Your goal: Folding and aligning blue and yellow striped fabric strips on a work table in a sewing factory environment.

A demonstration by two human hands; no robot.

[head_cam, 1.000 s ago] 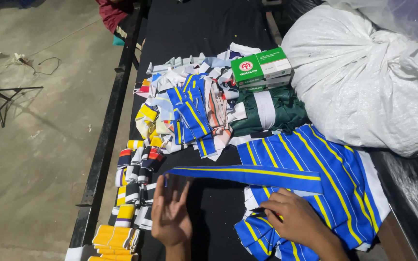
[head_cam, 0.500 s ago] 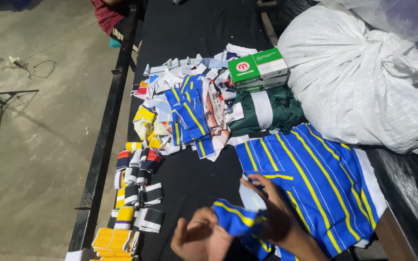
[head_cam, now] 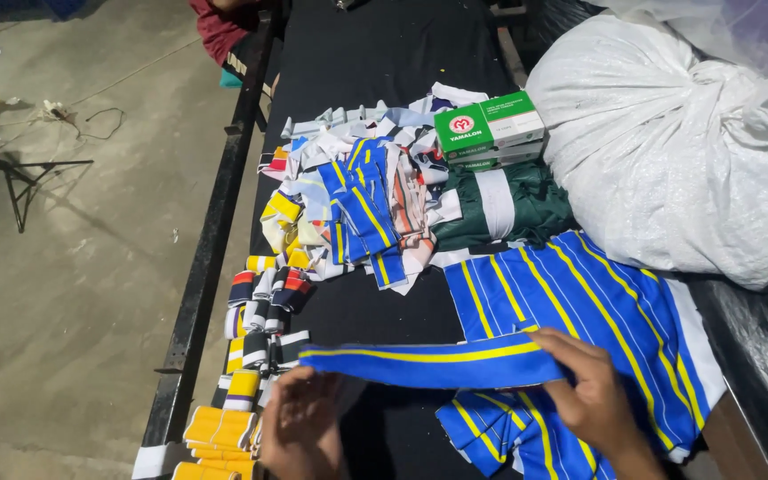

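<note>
Both my left hand [head_cam: 300,427] and right hand [head_cam: 593,396] are pinching the blue strip [head_cam: 428,363] taut at lower centre, risking slippage if either grip is loosening.

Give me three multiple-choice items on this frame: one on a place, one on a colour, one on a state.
1. Where does the green and white box lie?
A. beside the white sack
B. on the floor
C. under the hands

2. What colour is the line along the blue strip?
A. red
B. yellow
C. black

3. How is the strip held?
A. rolled up
B. crumpled in one fist
C. stretched between the left hand and the right hand

Answers: 1 A, it sits on the table by the sack; 2 B, the line is yellow; 3 C, each hand holds an end.
</note>
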